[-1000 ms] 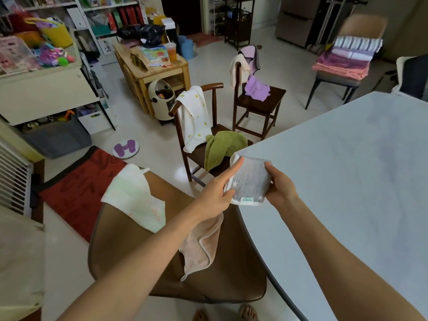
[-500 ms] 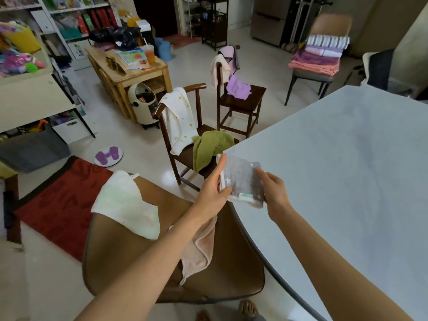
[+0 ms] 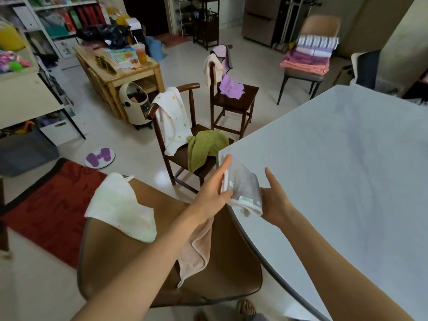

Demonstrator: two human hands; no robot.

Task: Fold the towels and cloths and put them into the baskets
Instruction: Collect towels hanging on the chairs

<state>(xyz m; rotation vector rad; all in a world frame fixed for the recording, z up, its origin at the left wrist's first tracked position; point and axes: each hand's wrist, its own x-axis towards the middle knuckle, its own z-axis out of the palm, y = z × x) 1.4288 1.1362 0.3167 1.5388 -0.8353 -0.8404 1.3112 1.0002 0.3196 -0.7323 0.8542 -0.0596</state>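
Note:
A small folded grey cloth (image 3: 243, 185) with white stars hangs at the near corner of the pale table (image 3: 335, 170). My left hand (image 3: 214, 193) holds its left edge between thumb and straight fingers. My right hand (image 3: 274, 200) pinches its lower right corner, index finger raised. Below, a pink cloth (image 3: 196, 249) and a white cloth (image 3: 120, 209) lie on the brown chair (image 3: 220, 274). A green cloth (image 3: 205, 148) and a white towel (image 3: 172, 119) lie on a wooden chair (image 3: 176, 156). No basket is in view.
A second wooden chair (image 3: 234, 100) holds a purple cloth (image 3: 230, 86) and draped cloths. Folded towels (image 3: 308, 55) are stacked on a far chair. A wooden bench (image 3: 120, 72), a round bin (image 3: 136, 105), a red rug (image 3: 46, 205) and shelves stand on the left.
The grey cloth has tilted and drooped, its lower edge now sagging. My right hand slid down to the lower corner and its index finger lifted. The camera has shifted slightly.

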